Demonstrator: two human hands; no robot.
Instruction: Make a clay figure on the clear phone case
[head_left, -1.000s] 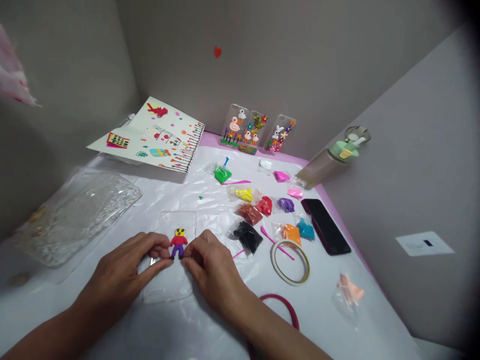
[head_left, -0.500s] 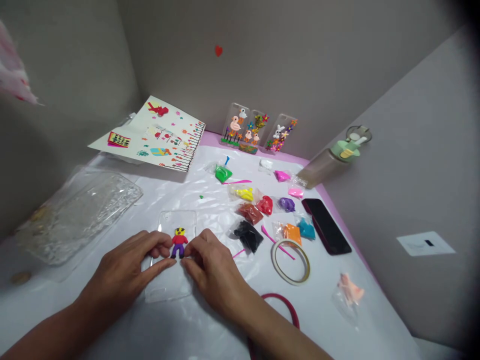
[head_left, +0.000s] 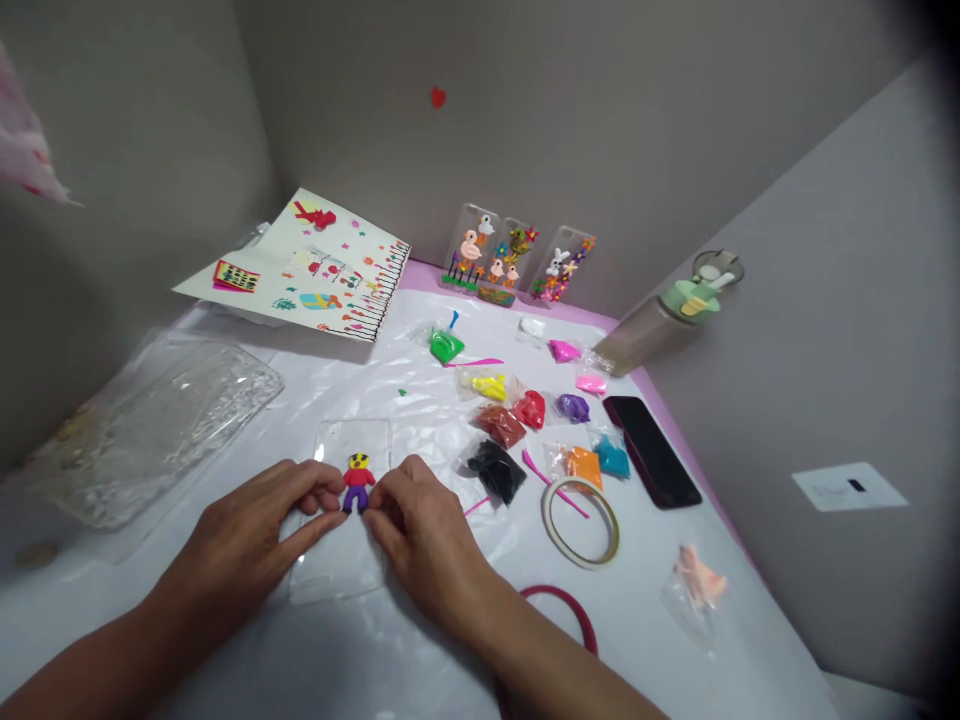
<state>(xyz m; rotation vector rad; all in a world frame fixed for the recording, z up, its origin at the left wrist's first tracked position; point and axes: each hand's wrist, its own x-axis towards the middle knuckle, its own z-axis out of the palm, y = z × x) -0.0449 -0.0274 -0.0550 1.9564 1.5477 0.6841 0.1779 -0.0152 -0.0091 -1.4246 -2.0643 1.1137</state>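
A small clay figure [head_left: 359,479] with a yellow head, red top, purple legs and black feet lies on a clear phone case [head_left: 330,570]. My left hand [head_left: 259,515] has its thumb and curled fingers closed at the figure's left side. From the right, my right hand [head_left: 427,535] pinches at the figure's other side, thumb by the black feet. Both hands' fingertips touch the figure, and they partly cover the case's edges.
Bagged clay, such as a black pack [head_left: 496,472] and a green lump [head_left: 447,346], lies to the right and behind. Nearby are a tape roll [head_left: 551,520], a phone [head_left: 652,452] and a bottle [head_left: 645,335]. Decorated phone cases [head_left: 469,250] lean at the back. A clear tray [head_left: 172,430] sits left.
Both hands stay at the clay figure with almost the same grip. The whole view has shifted very slightly; nothing else has visibly moved.
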